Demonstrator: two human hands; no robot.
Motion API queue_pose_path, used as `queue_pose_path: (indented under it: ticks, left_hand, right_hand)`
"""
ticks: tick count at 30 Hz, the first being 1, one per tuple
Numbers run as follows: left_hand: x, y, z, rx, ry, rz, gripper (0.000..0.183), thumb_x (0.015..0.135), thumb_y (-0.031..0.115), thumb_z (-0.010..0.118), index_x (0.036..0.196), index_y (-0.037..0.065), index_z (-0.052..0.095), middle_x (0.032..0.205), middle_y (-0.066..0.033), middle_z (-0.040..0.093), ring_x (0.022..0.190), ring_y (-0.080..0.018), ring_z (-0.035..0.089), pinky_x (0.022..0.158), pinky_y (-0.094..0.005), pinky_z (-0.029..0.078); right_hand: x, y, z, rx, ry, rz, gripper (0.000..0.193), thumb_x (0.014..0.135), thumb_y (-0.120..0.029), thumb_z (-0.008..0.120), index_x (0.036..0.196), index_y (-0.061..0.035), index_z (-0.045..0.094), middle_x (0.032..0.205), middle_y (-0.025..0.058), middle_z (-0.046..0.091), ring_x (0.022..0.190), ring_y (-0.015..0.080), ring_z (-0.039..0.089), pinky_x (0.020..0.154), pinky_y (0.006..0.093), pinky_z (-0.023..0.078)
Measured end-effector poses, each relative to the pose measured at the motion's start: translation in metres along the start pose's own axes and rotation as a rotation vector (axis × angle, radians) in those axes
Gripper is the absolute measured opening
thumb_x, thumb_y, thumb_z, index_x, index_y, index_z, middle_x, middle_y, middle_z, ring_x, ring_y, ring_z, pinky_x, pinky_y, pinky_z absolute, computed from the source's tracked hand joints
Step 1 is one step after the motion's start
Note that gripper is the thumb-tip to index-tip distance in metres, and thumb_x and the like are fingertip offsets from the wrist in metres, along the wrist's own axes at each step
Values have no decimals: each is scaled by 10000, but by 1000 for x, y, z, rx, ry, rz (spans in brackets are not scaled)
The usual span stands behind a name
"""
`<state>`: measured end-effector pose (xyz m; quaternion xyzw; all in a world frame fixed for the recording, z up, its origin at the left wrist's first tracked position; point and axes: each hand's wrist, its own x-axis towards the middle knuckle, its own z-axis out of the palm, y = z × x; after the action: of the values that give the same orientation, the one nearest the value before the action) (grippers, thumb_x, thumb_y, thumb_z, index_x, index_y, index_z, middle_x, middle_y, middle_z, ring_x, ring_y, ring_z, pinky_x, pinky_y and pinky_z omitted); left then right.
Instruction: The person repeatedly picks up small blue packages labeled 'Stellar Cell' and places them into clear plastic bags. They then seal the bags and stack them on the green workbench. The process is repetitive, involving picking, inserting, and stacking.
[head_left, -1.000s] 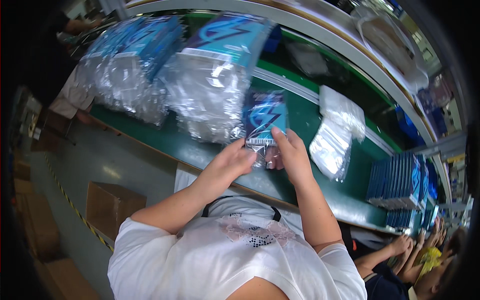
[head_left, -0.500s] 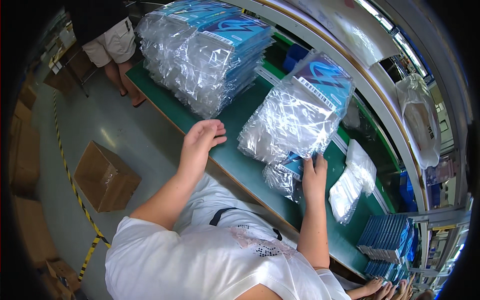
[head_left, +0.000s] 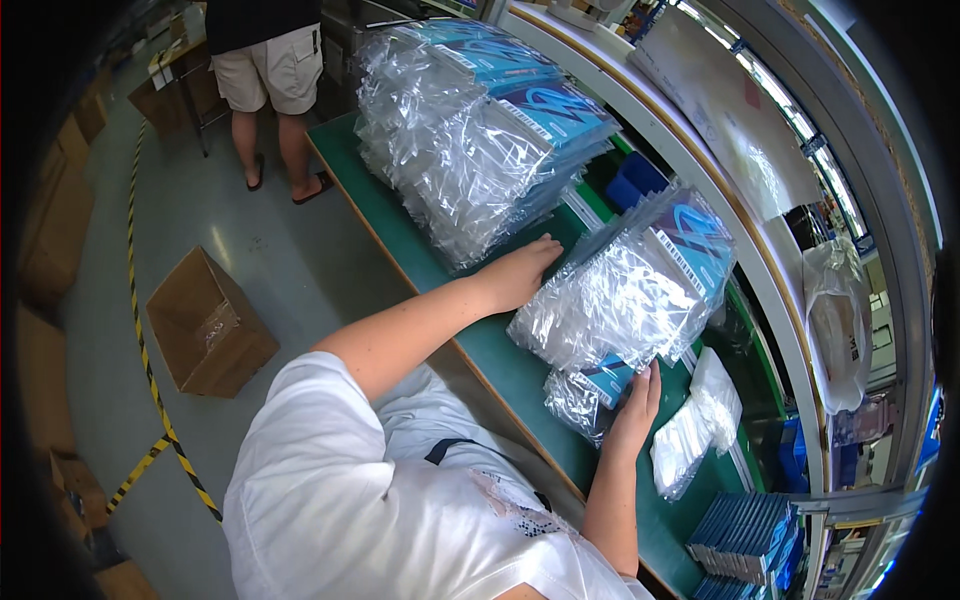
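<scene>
A stack of flat blue packages in clear plastic sleeves (head_left: 625, 300) lies on the green tabletop (head_left: 385, 225), between my two hands. My left hand (head_left: 520, 275) reaches along the stack's left side, fingers stretched out and fairly flat. On the near side, my right hand (head_left: 632, 410) has its fingers extended upward, by the edge of a lower sleeved package (head_left: 605, 380) that sticks out under the stack. Neither hand is wrapped round anything. A larger stack of sleeved packages (head_left: 460, 140) stands beyond my left hand, its crinkled plastic ends facing left.
White plastic bags (head_left: 695, 425) lie right of my right hand. Several thin blue boxes (head_left: 745, 535) are stacked at lower right. A shelf edge (head_left: 690, 140) runs behind the table. An open carton (head_left: 210, 330) sits on the floor; a person (head_left: 270, 70) stands at far left.
My left hand has moved right, from the table edge to the small stack's left side. My right hand's fingers have straightened along its near side. The view has shifted, and the stack looks turned slightly.
</scene>
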<state>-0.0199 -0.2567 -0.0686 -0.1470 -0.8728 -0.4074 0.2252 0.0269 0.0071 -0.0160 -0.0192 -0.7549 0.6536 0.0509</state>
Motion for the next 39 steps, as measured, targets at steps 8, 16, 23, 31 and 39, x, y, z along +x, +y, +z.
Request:
queue_pose_path:
  ticks: [8, 16, 23, 31, 39]
  left_hand:
    - [5, -6, -15, 244, -78, -47, 517, 941, 216, 441, 1347, -76, 308, 1392, -255, 333, 1337, -378, 266, 1111, -411, 221]
    - [7, -2, -19, 252, -102, -68, 538, 951, 254, 425, 1351, -82, 295, 1388, -262, 334, 1343, -373, 254, 1109, -407, 226]
    - [8, 1, -21, 238, -105, -105, 539, 943, 228, 434, 1355, -85, 281, 1393, -266, 324, 1340, -374, 259, 1111, -401, 224]
    - [9, 0, -23, 223, -106, -98, 538, 932, 192, 443, 1362, -83, 269, 1397, -270, 316, 1334, -380, 268, 1110, -403, 227]
    - [8, 1, -23, 239, -90, -103, 533, 931, 185, 437, 1360, -85, 272, 1391, -269, 323, 1329, -379, 277, 1105, -394, 240]
  right_hand:
    - [2, 5, -4, 170, 3, 38, 521, 956, -352, 460, 1327, 13, 418, 927, 31, 553, 691, 40, 432, 589, 176, 337]
    - [5, 14, -10, 192, -38, 43, 569, 958, -392, 431, 1359, 7, 374, 1253, 139, 491, 1007, 142, 473, 763, 234, 368]
    - [3, 11, -10, 170, -41, 38, 598, 956, -423, 420, 1369, 5, 354, 1326, 181, 448, 1111, 209, 460, 860, 284, 379]
    - [0, 6, -8, 183, -25, 47, 606, 962, -418, 408, 1371, 24, 334, 1296, 181, 472, 1099, 208, 482, 856, 285, 401]
    - [-1, 6, -8, 203, -34, 35, 624, 962, -421, 409, 1372, 40, 314, 1270, 178, 493, 1064, 195, 504, 825, 269, 414]
